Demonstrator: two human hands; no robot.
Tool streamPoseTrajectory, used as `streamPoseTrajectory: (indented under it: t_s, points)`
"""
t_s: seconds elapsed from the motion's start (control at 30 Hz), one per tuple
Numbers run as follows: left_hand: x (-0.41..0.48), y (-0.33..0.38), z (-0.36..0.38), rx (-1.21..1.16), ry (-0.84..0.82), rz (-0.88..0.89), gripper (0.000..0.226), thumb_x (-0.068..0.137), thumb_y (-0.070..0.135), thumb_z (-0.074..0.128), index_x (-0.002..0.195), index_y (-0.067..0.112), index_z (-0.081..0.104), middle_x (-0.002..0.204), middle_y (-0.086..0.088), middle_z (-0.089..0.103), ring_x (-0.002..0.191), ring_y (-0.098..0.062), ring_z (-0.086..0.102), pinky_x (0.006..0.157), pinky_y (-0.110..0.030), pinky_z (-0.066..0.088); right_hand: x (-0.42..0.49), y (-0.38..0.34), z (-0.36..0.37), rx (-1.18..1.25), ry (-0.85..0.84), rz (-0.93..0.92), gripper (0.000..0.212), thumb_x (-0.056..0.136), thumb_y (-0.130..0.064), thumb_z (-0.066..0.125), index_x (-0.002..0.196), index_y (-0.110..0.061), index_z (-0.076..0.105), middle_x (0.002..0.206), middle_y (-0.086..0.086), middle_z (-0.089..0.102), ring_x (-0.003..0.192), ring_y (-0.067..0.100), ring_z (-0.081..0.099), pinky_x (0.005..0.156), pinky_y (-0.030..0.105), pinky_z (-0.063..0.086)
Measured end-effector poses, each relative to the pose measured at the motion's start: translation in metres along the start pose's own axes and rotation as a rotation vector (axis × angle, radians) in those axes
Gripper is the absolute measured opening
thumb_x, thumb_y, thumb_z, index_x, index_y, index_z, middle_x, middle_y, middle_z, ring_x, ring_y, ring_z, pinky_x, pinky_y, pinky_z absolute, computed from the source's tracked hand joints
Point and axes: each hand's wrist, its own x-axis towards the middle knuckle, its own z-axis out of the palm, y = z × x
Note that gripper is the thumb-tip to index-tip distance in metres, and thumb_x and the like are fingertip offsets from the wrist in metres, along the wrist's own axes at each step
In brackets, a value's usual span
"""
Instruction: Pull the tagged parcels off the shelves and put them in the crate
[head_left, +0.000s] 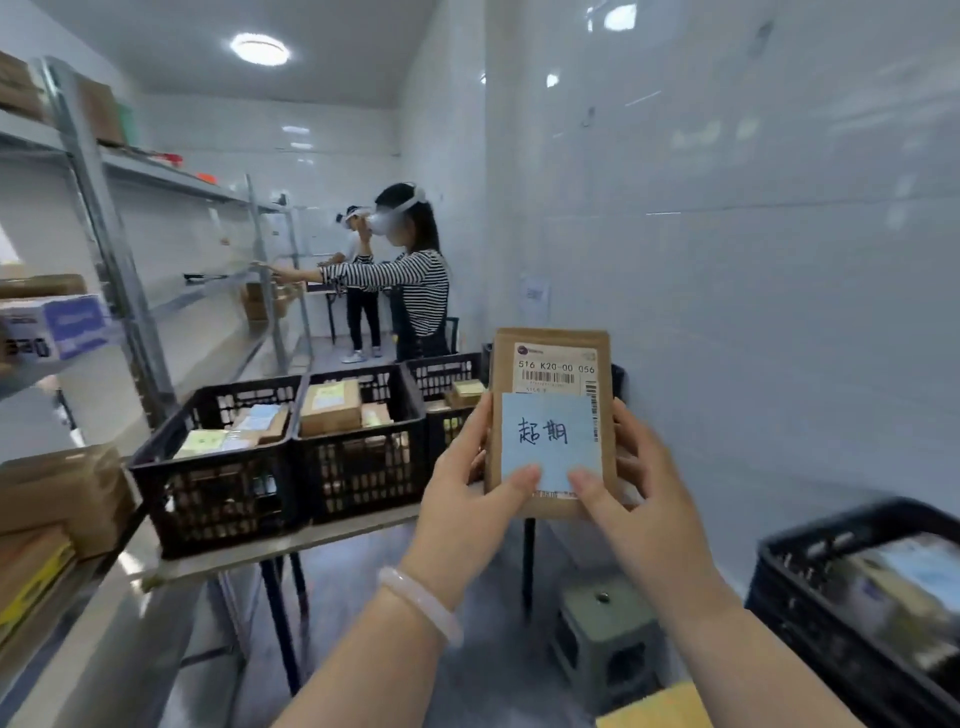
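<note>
Both the left hand (470, 488) and right hand (631, 480) grip the flat brown cardboard parcel with a blue handwritten tag (550, 410) upright in mid-air, already pulled off the shelves; next it likely needs lowering into a black slatted plastic crate (218, 488).

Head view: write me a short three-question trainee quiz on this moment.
1. True or false: the left hand and the right hand both hold the parcel.
2. What colour is the note stuck on the parcel? A yellow, B blue, C red.
3. Fill the blank: the bracelet is on the ___ wrist.
Key: 1 true; 2 B; 3 left.
</note>
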Motion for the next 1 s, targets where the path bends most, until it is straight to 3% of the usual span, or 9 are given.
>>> streamPoseTrajectory:
  t_s: [0.07,0.2,0.33,0.5,0.57,0.63,0.77,0.93,1.0]
  points:
    - [-0.002,-0.006,0.041,-0.066,-0.037,-0.029,0.071,0.085,0.016,0.074,0.132,0.059,0.043,0.123,0.021,0.065,0.115,-0.009,0.062,0.090,-0.033,0.057,-0.006,0.007,-0.040,-0.064,0.012,0.041,0.071,0.084,-0.030,0.073,0.141,-0.049,0.036,0.133,-0.027,0.048,0.114,-0.013,0.049,0.081,0.015,0.050]
    - [-0.012,-0.013,0.125,-0.175,-0.151,-0.110,0.067,0.088,0.012,0.070,0.137,0.050,0.044,0.116,0.021,0.069,0.110,-0.004,0.064,0.083,-0.025,0.057,-0.029,0.018,-0.121,-0.150,0.086,0.119,0.073,0.084,-0.031,0.073,0.142,-0.050,0.033,0.133,-0.031,0.045,0.113,-0.020,0.045,0.075,0.006,0.048]
    - [-0.023,-0.016,0.205,-0.221,-0.266,-0.187,0.060,0.090,0.014,0.069,0.130,0.052,0.047,0.110,0.026,0.069,0.104,0.003,0.065,0.076,-0.016,0.055,-0.057,0.028,-0.198,-0.257,0.146,0.199,0.072,0.085,-0.034,0.071,0.140,-0.057,0.030,0.136,-0.034,0.042,0.125,-0.010,0.042,0.099,0.027,0.047]
    - [-0.036,-0.017,0.287,-0.211,-0.458,-0.247,0.057,0.091,0.019,0.067,0.130,0.055,0.048,0.113,0.025,0.069,0.106,0.001,0.065,0.084,-0.023,0.056,-0.086,0.041,-0.271,-0.327,0.287,0.303,0.075,0.083,-0.036,0.073,0.132,-0.070,0.028,0.131,-0.044,0.038,0.122,-0.012,0.040,0.097,0.023,0.043]
    - [-0.036,-0.019,0.313,-0.198,-0.526,-0.267,0.053,0.091,0.017,0.066,0.119,0.060,0.051,0.109,0.026,0.070,0.102,0.003,0.066,0.078,-0.018,0.056,-0.095,0.048,-0.289,-0.359,0.325,0.332,0.075,0.083,-0.039,0.073,0.127,-0.076,0.025,0.125,-0.050,0.036,0.113,-0.023,0.038,0.087,0.015,0.039]
    - [-0.034,-0.025,0.338,-0.188,-0.585,-0.306,0.052,0.091,0.018,0.066,0.116,0.061,0.051,0.109,0.023,0.070,0.100,0.003,0.066,0.074,-0.015,0.055,-0.100,0.055,-0.306,-0.372,0.355,0.378,0.074,0.082,-0.041,0.073,0.131,-0.072,0.026,0.130,-0.044,0.036,0.110,-0.024,0.039,0.082,0.012,0.038]
    - [-0.025,-0.049,0.385,-0.164,-0.716,-0.390,0.049,0.093,0.020,0.064,0.115,0.062,0.049,0.103,0.027,0.070,0.094,0.006,0.066,0.069,-0.011,0.053,-0.104,0.073,-0.338,-0.444,0.424,0.500,0.071,0.081,-0.044,0.073,0.130,-0.064,0.025,0.143,-0.030,0.031,0.132,-0.002,0.035,0.111,0.035,0.033]
    - [-0.008,-0.090,0.433,-0.042,-0.864,-0.554,0.061,0.089,0.022,0.067,0.142,0.042,0.044,0.116,0.012,0.065,0.106,-0.013,0.065,0.095,-0.035,0.054,-0.107,0.102,-0.366,-0.540,0.528,0.638,0.076,0.084,-0.045,0.070,0.145,-0.050,0.026,0.151,-0.018,0.032,0.130,-0.002,0.035,0.106,0.026,0.030]
    - [0.001,-0.107,0.450,0.015,-0.937,-0.591,0.064,0.089,0.020,0.066,0.146,0.035,0.042,0.107,0.017,0.062,0.098,-0.007,0.063,0.080,-0.023,0.055,-0.105,0.115,-0.374,-0.588,0.529,0.700,0.073,0.085,-0.047,0.069,0.146,-0.047,0.028,0.151,-0.015,0.032,0.132,0.000,0.034,0.110,0.030,0.031]
